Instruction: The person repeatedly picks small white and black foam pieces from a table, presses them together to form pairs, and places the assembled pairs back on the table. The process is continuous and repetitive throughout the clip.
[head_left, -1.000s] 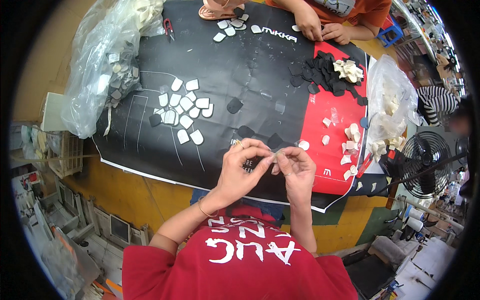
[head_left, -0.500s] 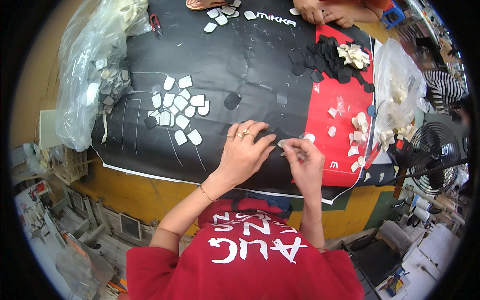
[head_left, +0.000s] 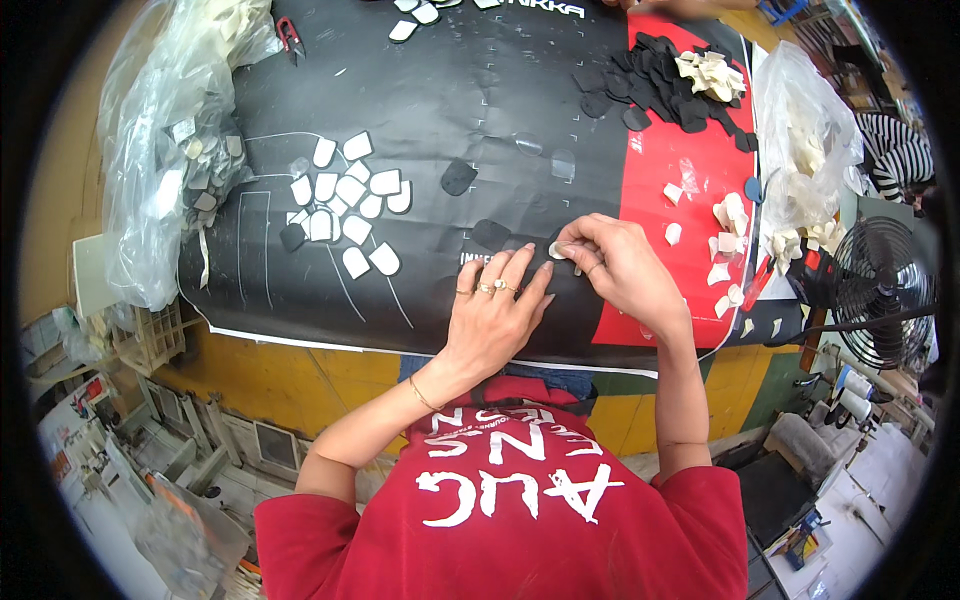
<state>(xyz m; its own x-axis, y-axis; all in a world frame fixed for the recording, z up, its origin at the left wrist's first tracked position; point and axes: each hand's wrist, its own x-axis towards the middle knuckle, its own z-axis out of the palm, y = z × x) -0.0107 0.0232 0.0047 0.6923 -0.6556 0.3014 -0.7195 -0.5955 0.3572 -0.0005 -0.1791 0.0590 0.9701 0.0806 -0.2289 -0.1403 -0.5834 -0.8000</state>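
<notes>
My left hand (head_left: 497, 305) lies on the black part of the mat (head_left: 400, 100) with its fingers stretched out and apart. Just beyond its fingertips is a dark rounded patch (head_left: 490, 234). Between thumb and fingers, my right hand (head_left: 625, 265) pinches a small cream piece (head_left: 557, 250) a little to the right of it; the piece is partly hidden by the fingers. A single black rounded piece (head_left: 459, 178) lies farther off. To the left is a loose cluster of white round-ended pieces (head_left: 358, 230) with dark edges. Several cream pieces (head_left: 731, 212) lie on the red part at right.
A heap of black pieces (head_left: 655, 80) and a cream pile (head_left: 711, 74) sit far right. Plastic bags stand left (head_left: 140, 170) and right (head_left: 800, 110). Red-handled snips (head_left: 289, 38) lie far left. A black fan (head_left: 885, 265) is at right; another person's hand (head_left: 685, 8) shows at the top edge.
The view has shifted, so the far items sit higher. My right hand has moved forward over the mat with the cream piece. A dark patch now shows beyond my left fingertips.
</notes>
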